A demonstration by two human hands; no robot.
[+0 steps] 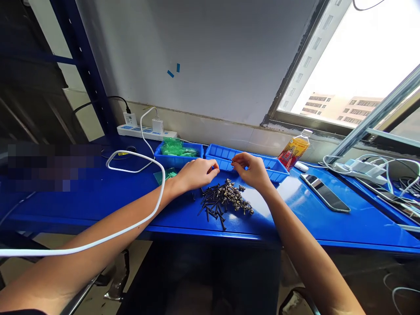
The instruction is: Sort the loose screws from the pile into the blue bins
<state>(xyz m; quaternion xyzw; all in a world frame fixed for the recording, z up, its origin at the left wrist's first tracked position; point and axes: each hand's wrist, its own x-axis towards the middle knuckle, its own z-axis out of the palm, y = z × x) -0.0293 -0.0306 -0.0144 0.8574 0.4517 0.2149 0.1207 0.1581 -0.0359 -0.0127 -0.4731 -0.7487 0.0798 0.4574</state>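
Observation:
Above a loose pile of screws [226, 199], some long and dark, others short with brassy or silvery parts, are both my hands. My left hand [198, 173] is closed, thumb and fingers drawn together; whether anything is between them is hidden. My right hand [251, 169] pinches at the front edge of a long blue bin [278, 174], with a small dark speck at its fingertips too small to name. Behind my left hand, a second blue bin [179, 162] holds green plastic bags [173, 147]. A small green packet [166, 176] lies on the blue table beside my left wrist.
A white cable [162, 192] loops from a power strip [147, 132] across my left forearm. A drink bottle [295, 150] stands beyond the long bin. To the right lie a phone [324, 192] and another power strip [361, 169] with tangled cables. The table's front edge [229, 235] is close.

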